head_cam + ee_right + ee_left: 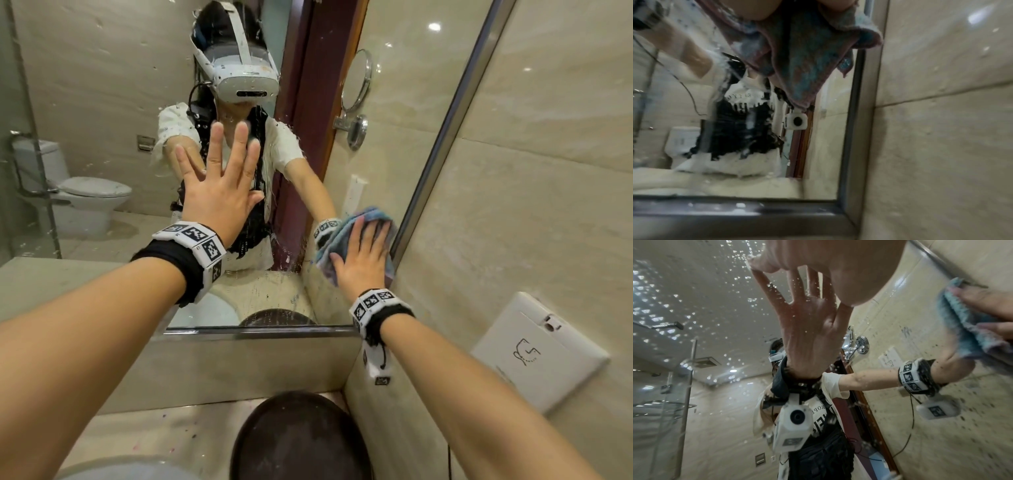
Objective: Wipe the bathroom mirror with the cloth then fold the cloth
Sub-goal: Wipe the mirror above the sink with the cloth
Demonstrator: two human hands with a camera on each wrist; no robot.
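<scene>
The bathroom mirror (102, 85) fills the wall ahead, speckled with water drops and streaks. My left hand (219, 178) lies flat against the glass with its fingers spread and straight, holding nothing. My right hand (363, 260) presses a blue and pink cloth (368, 216) onto the mirror near its lower right corner, fingers stretched flat over it. In the left wrist view the cloth (962, 318) shows at the right, my left hand (818, 264) close above the lens. In the right wrist view the cloth (803, 53) hangs bunched against the mirror (735, 178).
A metal frame (445, 137) edges the mirror on the right and along the bottom. A tiled wall (531, 171) with a white wall plate (537, 349) adjoins it. A dark round tray (298, 438) lies on the counter (154, 431) below, beside a basin's rim (120, 469).
</scene>
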